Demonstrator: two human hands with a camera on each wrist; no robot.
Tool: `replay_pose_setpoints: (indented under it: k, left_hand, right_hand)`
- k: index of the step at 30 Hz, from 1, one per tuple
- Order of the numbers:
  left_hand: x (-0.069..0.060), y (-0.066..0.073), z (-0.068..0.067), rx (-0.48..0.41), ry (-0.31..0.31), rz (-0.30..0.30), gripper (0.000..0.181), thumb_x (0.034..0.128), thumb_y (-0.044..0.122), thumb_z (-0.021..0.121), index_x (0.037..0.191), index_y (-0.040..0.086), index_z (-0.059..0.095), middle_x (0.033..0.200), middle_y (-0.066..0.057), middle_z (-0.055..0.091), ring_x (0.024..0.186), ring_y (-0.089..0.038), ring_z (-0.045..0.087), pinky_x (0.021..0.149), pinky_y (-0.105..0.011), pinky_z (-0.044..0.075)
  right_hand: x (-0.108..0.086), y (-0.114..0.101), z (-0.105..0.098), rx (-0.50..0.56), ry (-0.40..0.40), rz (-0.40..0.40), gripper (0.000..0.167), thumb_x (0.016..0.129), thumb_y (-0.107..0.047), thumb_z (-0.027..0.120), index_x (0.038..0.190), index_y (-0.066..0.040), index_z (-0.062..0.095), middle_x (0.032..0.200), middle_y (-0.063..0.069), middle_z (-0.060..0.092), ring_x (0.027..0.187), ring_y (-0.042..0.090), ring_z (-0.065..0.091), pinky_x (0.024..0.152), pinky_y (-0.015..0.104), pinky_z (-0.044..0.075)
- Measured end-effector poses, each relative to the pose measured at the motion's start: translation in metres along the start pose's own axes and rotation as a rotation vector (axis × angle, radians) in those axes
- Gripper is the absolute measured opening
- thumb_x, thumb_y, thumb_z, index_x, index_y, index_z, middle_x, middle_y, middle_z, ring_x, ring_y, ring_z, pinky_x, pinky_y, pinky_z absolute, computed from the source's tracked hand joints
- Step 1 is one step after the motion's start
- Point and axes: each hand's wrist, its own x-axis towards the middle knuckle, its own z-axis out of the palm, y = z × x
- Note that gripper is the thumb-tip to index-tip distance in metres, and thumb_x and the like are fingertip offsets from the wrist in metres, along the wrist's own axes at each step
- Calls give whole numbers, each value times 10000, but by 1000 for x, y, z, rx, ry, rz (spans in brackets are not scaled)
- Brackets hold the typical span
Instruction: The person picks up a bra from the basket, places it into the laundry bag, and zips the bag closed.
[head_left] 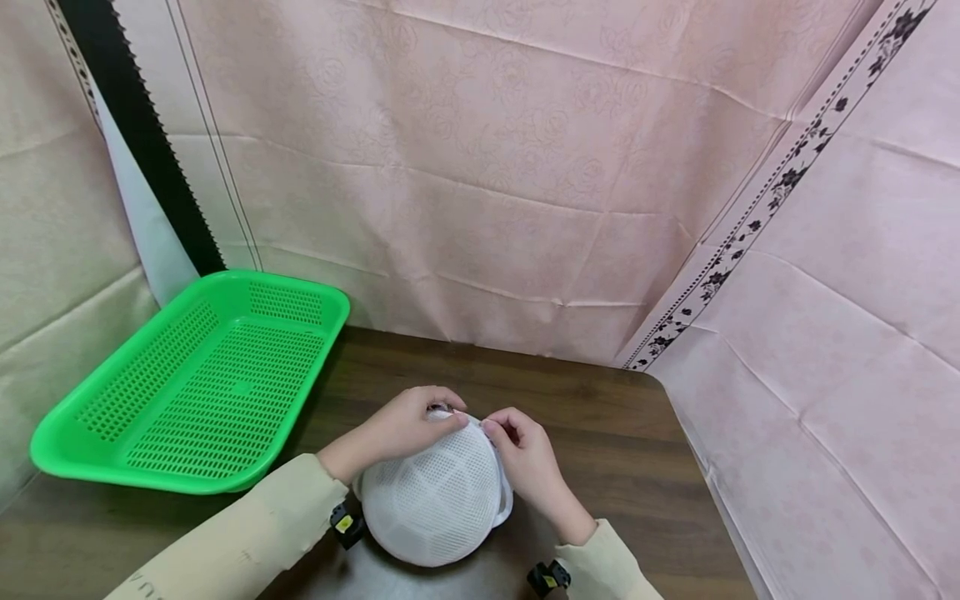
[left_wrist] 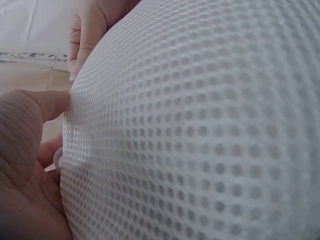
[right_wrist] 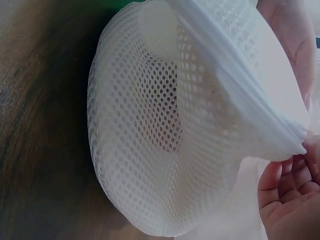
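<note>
A rounded white mesh laundry bag [head_left: 435,504] stands on the table between both hands. My left hand [head_left: 412,425] grips its far upper edge, thumb on the near side of the mesh and fingers behind. In the left wrist view, a small pale ring or loop [left_wrist: 58,158] shows by those fingers. At the right end of the same edge, my right hand [head_left: 527,458] pinches the rim between thumb and fingers. A white zipper band [right_wrist: 235,75] runs down to that pinched corner in the right wrist view. What lies inside the bag cannot be made out.
A green plastic basket [head_left: 243,475] with a perforated floor sits at the table's left. Patterned pale cloth [head_left: 480,167] hangs behind and at both sides. The brown wooden table [head_left: 630,467] has a rounded far right corner.
</note>
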Motion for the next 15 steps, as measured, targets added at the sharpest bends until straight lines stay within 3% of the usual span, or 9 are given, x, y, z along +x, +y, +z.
replay_pose_setpoints:
  k: [5, 15]
  left_hand:
    - [0, 1, 1, 36, -17, 41, 143, 1017, 273, 751, 1100, 169, 803, 1076, 43, 748, 1026, -156, 672, 951, -452, 555]
    - [-1, 4, 3, 110, -23, 63, 113, 1022, 171, 738, 1092, 103, 795, 1078, -12, 746, 1040, -194, 682, 959, -469, 553]
  right_hand:
    - [0, 0, 0, -9, -10, -11, 83, 1041, -90, 697, 987, -101, 759, 858, 14, 680, 754, 133, 589, 668, 250, 494]
    - [-1, 1, 0, 0, -38, 3, 68, 1044, -119, 700, 1019, -109, 763, 915, 28, 698, 804, 154, 591, 707, 256, 503]
